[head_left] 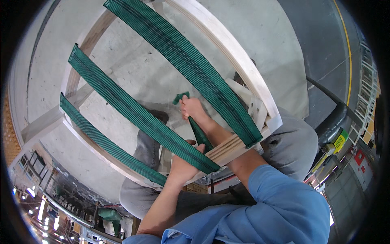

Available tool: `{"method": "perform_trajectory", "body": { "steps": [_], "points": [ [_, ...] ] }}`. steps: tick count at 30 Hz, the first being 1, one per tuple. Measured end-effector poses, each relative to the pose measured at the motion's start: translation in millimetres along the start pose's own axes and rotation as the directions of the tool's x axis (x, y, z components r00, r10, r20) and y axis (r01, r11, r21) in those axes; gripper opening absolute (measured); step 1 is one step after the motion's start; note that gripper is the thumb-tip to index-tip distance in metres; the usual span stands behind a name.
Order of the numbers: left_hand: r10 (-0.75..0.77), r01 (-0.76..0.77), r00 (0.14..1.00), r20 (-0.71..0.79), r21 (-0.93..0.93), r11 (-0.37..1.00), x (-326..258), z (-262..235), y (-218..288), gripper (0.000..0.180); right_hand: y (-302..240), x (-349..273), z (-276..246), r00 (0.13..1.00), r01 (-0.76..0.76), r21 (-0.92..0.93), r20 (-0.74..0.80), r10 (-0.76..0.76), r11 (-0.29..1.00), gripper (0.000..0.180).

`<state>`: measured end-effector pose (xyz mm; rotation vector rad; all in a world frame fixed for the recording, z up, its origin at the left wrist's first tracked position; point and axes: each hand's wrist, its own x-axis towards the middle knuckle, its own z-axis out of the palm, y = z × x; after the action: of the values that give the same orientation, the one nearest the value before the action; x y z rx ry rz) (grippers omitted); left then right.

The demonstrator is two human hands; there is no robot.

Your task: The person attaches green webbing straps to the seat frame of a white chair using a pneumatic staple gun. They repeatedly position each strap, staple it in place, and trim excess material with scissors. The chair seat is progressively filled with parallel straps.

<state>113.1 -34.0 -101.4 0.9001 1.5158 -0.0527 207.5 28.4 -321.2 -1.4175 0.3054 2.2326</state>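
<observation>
Webbing, a green strap [200, 136], is what I have in hand: it runs from the near rail of a pale wooden frame [239, 57] up into the opening of that frame, where my right hand [191, 109] is closed in a fist around it, its loose end [180, 97] sticking out past the knuckles. My right forearm passes under the near rail to get there. My left hand [183, 162] sits at the near rail, thumb and fingers wrapped over the wood and pressing on the end of a second strap [138, 116] where it meets the rail.

Three green straps of the same ribbed weave are already stretched across the frame, side by side and slanting from upper left to lower right: that middle one under my left hand, a wider-looking one [183, 61] to the right of my fist, and an outer one [109, 148] to the left. The frame rests against my grey-trousered knees [292, 142], tilted up from them. Beyond it lies a grey concrete floor [268, 32] with a yellow line [346, 44] at the far right.
</observation>
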Motion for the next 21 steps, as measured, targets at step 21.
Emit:
{"method": "perform_trajectory", "body": {
  "steps": [21],
  "points": [
    [0.19,-0.17,0.977,0.1,-0.182,0.968,-12.3,-11.1,19.0,0.042,-20.0,-63.0,32.5,0.889,-0.021,-0.148,0.45,0.086,0.989,0.047]
  ]
}}
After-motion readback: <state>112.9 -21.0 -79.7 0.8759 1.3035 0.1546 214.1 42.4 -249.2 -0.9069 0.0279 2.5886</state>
